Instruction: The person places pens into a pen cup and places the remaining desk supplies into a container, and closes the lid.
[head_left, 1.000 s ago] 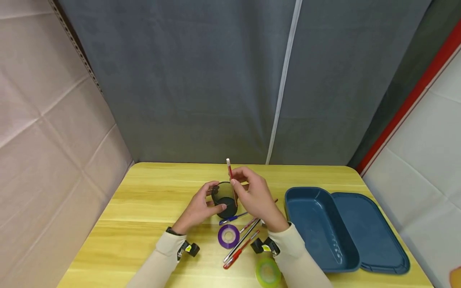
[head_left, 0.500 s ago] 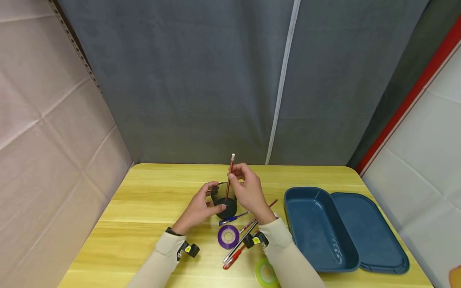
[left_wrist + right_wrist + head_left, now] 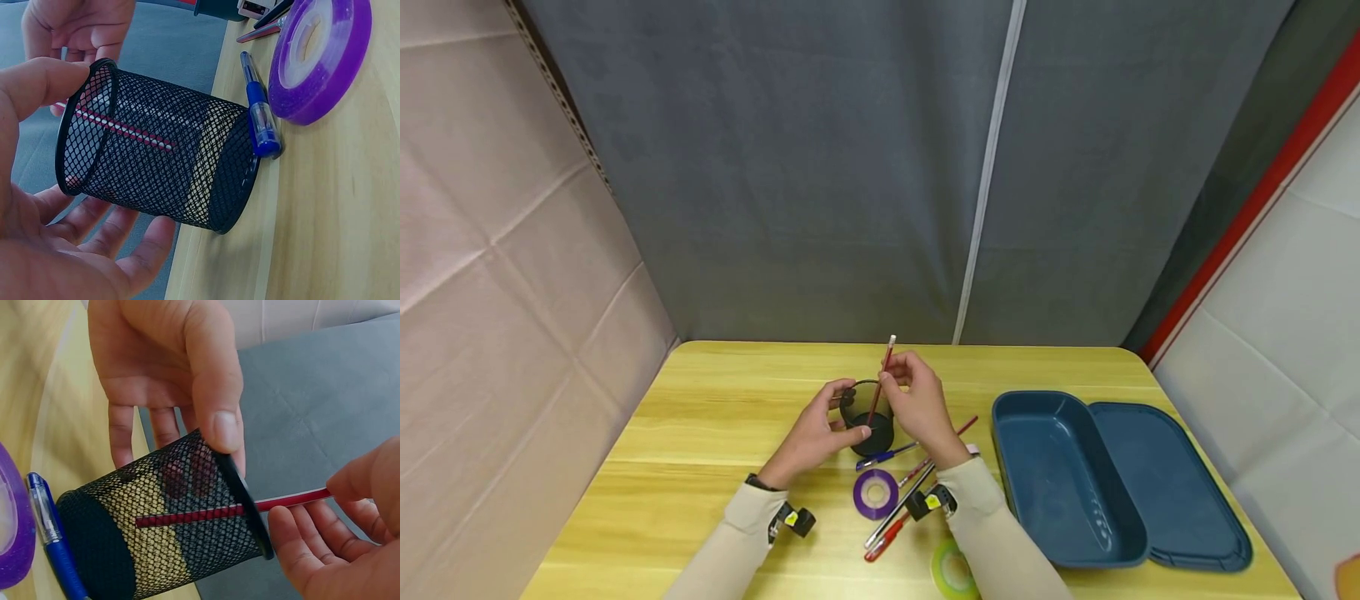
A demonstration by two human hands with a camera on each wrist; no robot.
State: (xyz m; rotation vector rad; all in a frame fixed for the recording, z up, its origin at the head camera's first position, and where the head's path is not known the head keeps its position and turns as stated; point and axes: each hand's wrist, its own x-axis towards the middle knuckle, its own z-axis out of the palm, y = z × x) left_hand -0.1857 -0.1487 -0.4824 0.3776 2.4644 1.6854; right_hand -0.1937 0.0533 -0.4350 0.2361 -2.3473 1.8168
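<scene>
My left hand [image 3: 811, 437] holds a black mesh pen cup [image 3: 150, 144] by its side, thumb at the rim. A red pencil [image 3: 294, 499] with a white eraser end up top slants into the cup's mouth, its lower part visible through the mesh. The fingers of my right hand [image 3: 919, 408] pinch this pencil above the rim. In front of the cup lies a blue pen [image 3: 257, 103], close against its base. A roll of purple tape [image 3: 860, 494] lies just nearer to me.
Several pens and pencils, including a red pen [image 3: 883, 546] and a silver one [image 3: 901, 508], lie under the right wrist. Green tape [image 3: 942, 575] is partly covered by the right sleeve. To the right stand a blue box [image 3: 1060, 467] and its lid [image 3: 1180, 487].
My right hand has brought the pencil from the cup's right side in over its mouth, with the lower end now inside. The left hand and cup have stayed put.
</scene>
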